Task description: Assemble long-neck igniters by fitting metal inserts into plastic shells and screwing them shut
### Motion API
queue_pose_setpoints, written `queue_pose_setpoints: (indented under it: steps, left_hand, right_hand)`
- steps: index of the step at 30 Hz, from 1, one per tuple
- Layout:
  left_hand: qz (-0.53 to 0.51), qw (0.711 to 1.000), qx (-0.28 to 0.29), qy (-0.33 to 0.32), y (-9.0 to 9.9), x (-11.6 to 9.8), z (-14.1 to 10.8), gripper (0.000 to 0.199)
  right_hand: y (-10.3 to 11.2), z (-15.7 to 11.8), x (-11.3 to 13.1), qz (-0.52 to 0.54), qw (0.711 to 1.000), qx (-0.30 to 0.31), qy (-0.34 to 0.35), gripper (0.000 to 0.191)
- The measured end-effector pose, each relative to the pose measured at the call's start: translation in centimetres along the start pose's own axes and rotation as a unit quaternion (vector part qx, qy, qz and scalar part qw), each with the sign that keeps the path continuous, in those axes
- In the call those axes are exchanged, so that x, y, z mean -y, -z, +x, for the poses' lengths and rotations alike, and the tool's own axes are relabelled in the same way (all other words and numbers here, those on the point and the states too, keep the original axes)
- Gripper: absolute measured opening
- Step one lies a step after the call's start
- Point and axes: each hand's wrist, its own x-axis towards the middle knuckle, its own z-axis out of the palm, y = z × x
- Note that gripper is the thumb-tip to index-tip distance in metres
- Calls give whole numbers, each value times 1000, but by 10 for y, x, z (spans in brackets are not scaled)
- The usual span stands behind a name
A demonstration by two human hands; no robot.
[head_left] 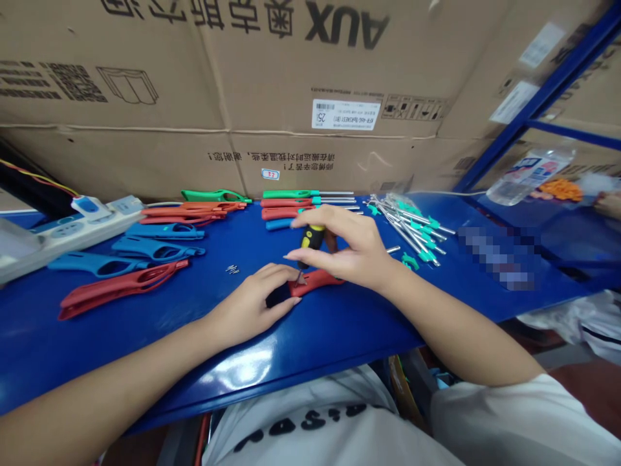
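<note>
R hand [356, 252] grips a blk/yellow screwdriver [311, 241], shaft down at the near-L end of a red lighter handle [321, 279] flat on the blue counter [339, 330]. L hand [250, 301] has that end btwn thumb & fingers. Tiny screws [233, 269] lie near L hand; metal tubes w/ green fittings [412, 230] piled far R.

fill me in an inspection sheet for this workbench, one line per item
Surface: glossy blue tabletop, reflecting light near the front edge
Job's things: black-and-yellow screwdriver, its tip at a red handle
Clutter: loose coloured handle pieces at left, small metal pieces, metal tubes with green parts at right
Hands: left hand holds the red handle; right hand grips the screwdriver
Cables: red and yellow wires near a white power strip
Surroundings: printed cardboard behind, plastic bottle at right
</note>
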Motion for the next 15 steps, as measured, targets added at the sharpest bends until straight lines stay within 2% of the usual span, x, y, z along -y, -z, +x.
queue_pose_setpoints:
  steps: [3, 5, 8, 10, 13, 15]
  left_hand:
    - [-3, 1000, -1, -6, 0, 0, 0, 22]
    - [-5, 1000, 0, -6, 1, -1, 0, 20]
    - [-6, 1000, 2, -6, 1, -2, 0, 19]
    - [-4, 1000, 0, -6, 1, -2, 0, 18]
    - [-3, 1000, -3, -5, 0, 0, 0, 18]
    - [-5, 1000, -2, -4, 0, 0, 0, 19]
  right_hand:
    - [1, -1, 2, -31, 999, -7, 24, 29]
    - [2, -1, 6, 32, 999, 34, -12, 34]
    - [2, 1, 10, 141, 983, 95, -69, 39]
    - [2, 2, 8, 127, 988, 70, -60, 31]
    - [0, 1, 4, 19, 1000, -8, 11, 23]
    - [0, 0, 3, 2, 1000, -10, 27, 26]
